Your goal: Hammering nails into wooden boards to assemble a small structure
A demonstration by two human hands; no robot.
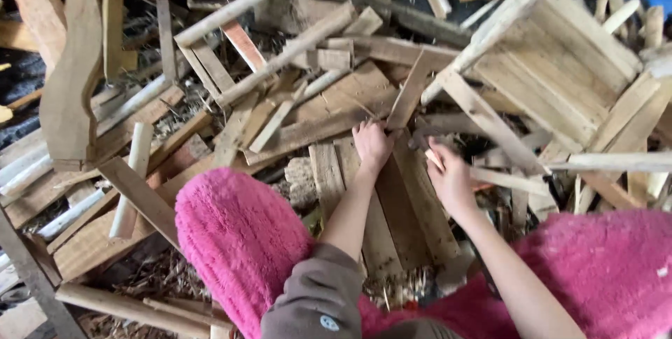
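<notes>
From the head camera, the right hand (451,176) is wrapped around a thin pale wooden handle (490,178), with the dark metal hammer head (422,136) half hidden among the scraps. The left hand (372,144) presses its fingers together on a flat weathered brown plank (409,202). Fuzzy pink fleece trousers (238,241) cover both knees.

Planks (392,206): raw wood, rough-sawn, matt, weathered grey-brown. Round poles (241,4): pale wood, smoother. Trouser legs (238,241): pink fleece, fluffy pile. Sleeve (315,297): grey-brown cloth, matt
</notes>
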